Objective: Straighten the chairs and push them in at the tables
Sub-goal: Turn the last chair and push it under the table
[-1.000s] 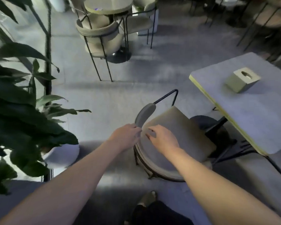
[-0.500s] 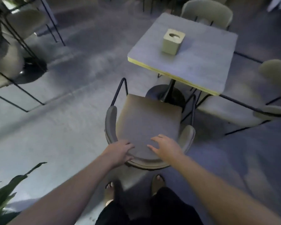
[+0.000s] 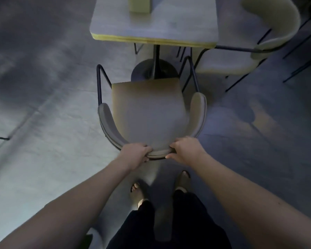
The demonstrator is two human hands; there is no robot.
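On the left we saw bare grey floor (image 3: 43,108), with thin dark legs of other furniture poking in at the frame's edge. Next came our left hand (image 3: 136,153), its fingers curled over the curved backrest of the chair (image 3: 147,112) and closed on the rim, thumb side toward the seat. The chair stood square to the counter (image 3: 153,24), its seat facing away from us and its front edge just short of the counter's yellow-trimmed near side, above the round dark pedestal base (image 3: 153,71). The black metal arm frames rose at both front corners of the seat. On the counter, at the top of the view, sat a pale box (image 3: 139,5), cut off by the frame. Our right hand (image 3: 186,149) gripped the same backrest rim just beside the left, fingers wrapped over the top and thumb underneath. Below the hands we saw our feet and dark trousers on the floor. Further right, a second chair (image 3: 269,33) with a pale curved back stood at the counter's right side.
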